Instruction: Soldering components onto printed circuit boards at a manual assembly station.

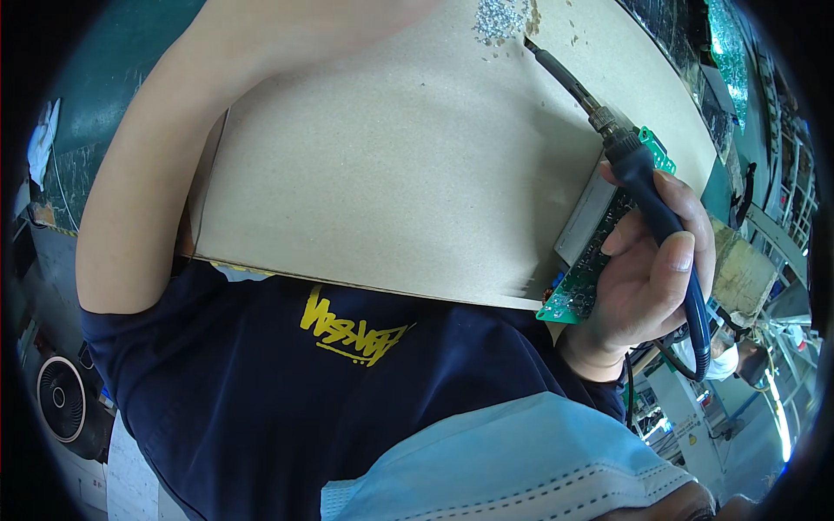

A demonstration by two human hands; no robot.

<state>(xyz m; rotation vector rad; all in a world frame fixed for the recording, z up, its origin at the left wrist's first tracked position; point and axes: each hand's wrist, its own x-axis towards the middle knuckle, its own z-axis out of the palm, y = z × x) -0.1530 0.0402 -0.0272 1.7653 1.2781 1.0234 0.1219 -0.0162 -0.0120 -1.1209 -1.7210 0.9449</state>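
My right hand is closed around the dark blue handle of a soldering iron. The iron slants up and to the left, its dark tip beside a small heap of shiny silver bits on a brown cardboard sheet. Just left of the hand, partly behind it, is a green circuit board with a flat grey part along it; whether the fingers also touch the board I cannot tell. My left forearm crosses the upper left and runs out of the top edge, with the hand beyond view.
Brown specks lie near the silver bits. The cardboard's near edge meets my dark shirt. A black round fan stands at the lower left. The iron's cord bends down below my right hand. Shelving fills the right background.
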